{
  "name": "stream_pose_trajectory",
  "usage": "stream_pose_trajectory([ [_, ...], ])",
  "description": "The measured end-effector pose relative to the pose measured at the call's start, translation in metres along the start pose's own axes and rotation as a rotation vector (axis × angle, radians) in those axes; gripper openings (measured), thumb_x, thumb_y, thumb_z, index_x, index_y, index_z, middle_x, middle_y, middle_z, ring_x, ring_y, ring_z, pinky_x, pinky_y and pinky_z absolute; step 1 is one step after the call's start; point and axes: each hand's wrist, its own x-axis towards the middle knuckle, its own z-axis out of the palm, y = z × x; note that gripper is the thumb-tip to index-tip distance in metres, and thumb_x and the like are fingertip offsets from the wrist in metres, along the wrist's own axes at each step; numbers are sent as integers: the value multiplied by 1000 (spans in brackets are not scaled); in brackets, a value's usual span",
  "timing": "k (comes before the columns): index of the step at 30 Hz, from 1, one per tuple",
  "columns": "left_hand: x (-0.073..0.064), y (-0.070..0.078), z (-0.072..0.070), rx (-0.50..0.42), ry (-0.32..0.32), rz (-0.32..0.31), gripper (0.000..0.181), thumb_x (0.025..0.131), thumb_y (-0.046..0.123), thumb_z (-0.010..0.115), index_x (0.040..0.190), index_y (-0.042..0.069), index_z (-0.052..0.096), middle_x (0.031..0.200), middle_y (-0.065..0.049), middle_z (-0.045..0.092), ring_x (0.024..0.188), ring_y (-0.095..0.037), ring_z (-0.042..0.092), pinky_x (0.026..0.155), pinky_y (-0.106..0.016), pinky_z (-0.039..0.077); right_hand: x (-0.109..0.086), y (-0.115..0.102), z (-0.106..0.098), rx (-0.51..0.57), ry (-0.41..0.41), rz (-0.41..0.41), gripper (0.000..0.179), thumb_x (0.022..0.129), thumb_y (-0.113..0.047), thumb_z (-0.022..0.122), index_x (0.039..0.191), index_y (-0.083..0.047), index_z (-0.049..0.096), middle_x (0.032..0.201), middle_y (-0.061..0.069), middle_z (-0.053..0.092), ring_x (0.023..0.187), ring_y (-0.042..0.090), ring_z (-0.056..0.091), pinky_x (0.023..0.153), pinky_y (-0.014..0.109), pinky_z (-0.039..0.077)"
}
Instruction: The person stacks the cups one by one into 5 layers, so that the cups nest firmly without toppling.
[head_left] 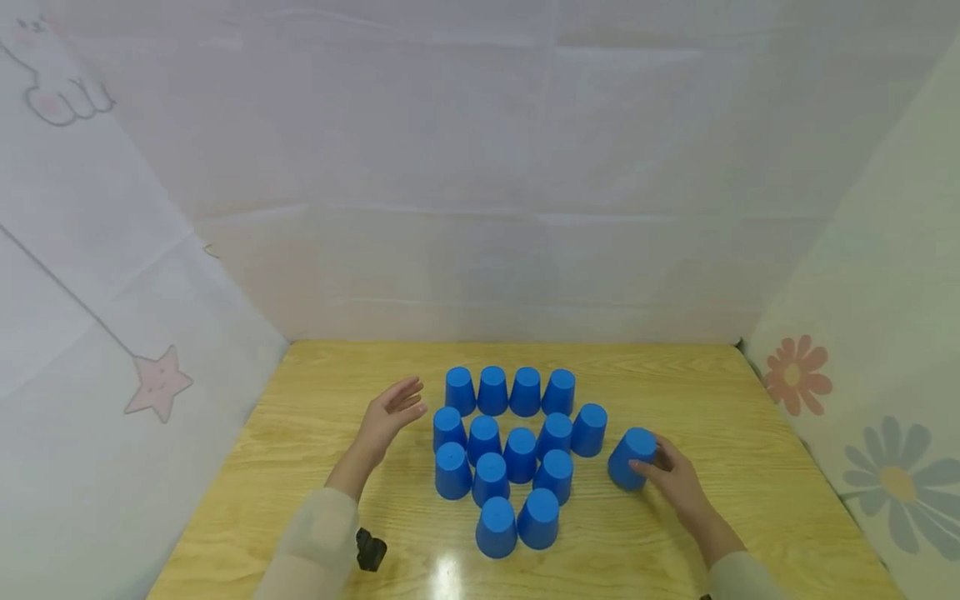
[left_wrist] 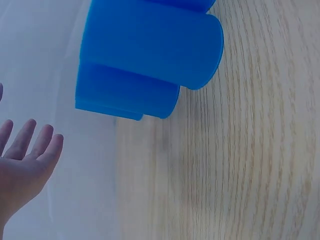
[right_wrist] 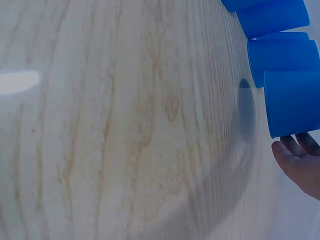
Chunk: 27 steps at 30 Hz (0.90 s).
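Several blue plastic cups (head_left: 483,440) stand upside down in staggered rows on the wooden table. At the right of the group, my right hand (head_left: 677,477) holds another blue cup (head_left: 628,460), its thumb on the near side and fingers behind. That cup tilts slightly and is apart from the others. The right wrist view shows the fingertips against the side of the held cup (right_wrist: 294,102). My left hand (head_left: 392,417) is left of the rows with its fingers extended and nothing in it. In the left wrist view its palm and spread fingers show beside the nearby cups (left_wrist: 150,42).
A small black object (head_left: 371,550) lies on the table (head_left: 247,500) beside the left sleeve. White cloth walls (head_left: 510,275) with printed flowers and a star enclose the table at the back and both sides.
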Motion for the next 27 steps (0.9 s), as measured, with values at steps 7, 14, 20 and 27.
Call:
stream_pose_trajectory([
  [7,-19,14,4,-73,5,82,56,79,15,64,128,6,38,126,-16,41,115,-26,39,86,-30,39,9,-6,-13,-34,3,12,66,80,-32,61,132,-6,29,127,22,35,116,38,31,91,50,30],
  [14,-42,22,11,-102,-15,136,51,80,6,61,127,3,39,124,-15,44,114,-27,40,83,-30,42,18,-9,-20,-36,8,-18,66,81,-33,60,132,-5,28,128,24,34,116,40,30,90,53,30],
  [20,-60,18,22,-125,-44,158,49,79,1,59,124,-4,39,121,-22,44,112,-34,40,84,-27,41,29,-14,-20,-20,12,-8,70,81,-35,59,134,-6,25,129,25,31,118,40,27,91,53,27],
  [27,-78,7,38,-124,-62,91,49,78,7,63,123,1,44,121,-23,44,112,-34,40,87,-30,39,41,-23,-17,-5,23,49,75,80,-37,59,136,-7,20,132,23,27,120,39,23,93,54,24],
])
